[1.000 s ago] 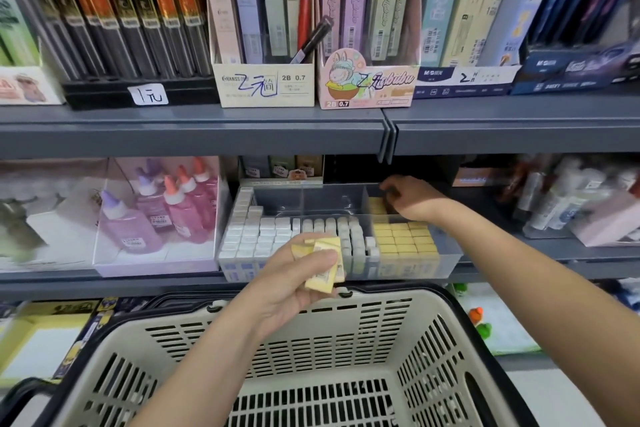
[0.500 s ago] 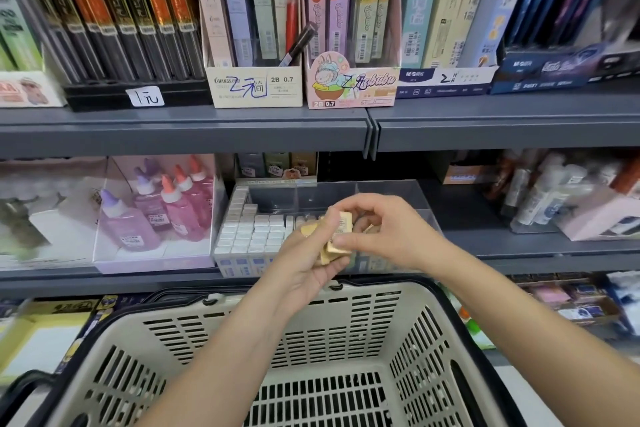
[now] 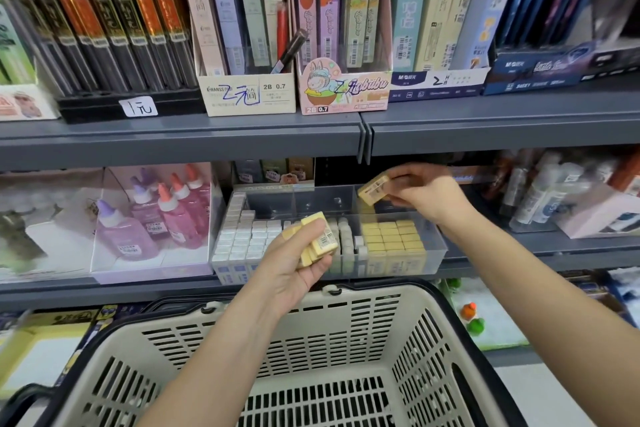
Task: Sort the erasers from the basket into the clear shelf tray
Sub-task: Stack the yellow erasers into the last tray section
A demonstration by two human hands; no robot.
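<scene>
My left hand (image 3: 294,267) holds a small stack of yellow erasers (image 3: 317,237) in front of the clear shelf tray (image 3: 438,246). My right hand (image 3: 424,192) pinches one yellow eraser (image 3: 374,189) above the back of the tray's right compartment. That compartment holds rows of yellow erasers (image 3: 391,236); the left one holds white erasers (image 3: 242,239). The beige basket (image 3: 433,340) sits below my arms, and no erasers show in its visible part.
The grey upper shelf edge (image 3: 360,135) overhangs just above my right hand. Pink glue bottles (image 3: 162,215) stand in a box left of the tray, white bottles (image 3: 540,191) to its right. Pencil-lead boxes (image 3: 249,45) fill the upper shelf.
My right hand came back from the tray to my left hand, took one yellow eraser from the stack, and has carried it up and right over the tray's right compartment.
</scene>
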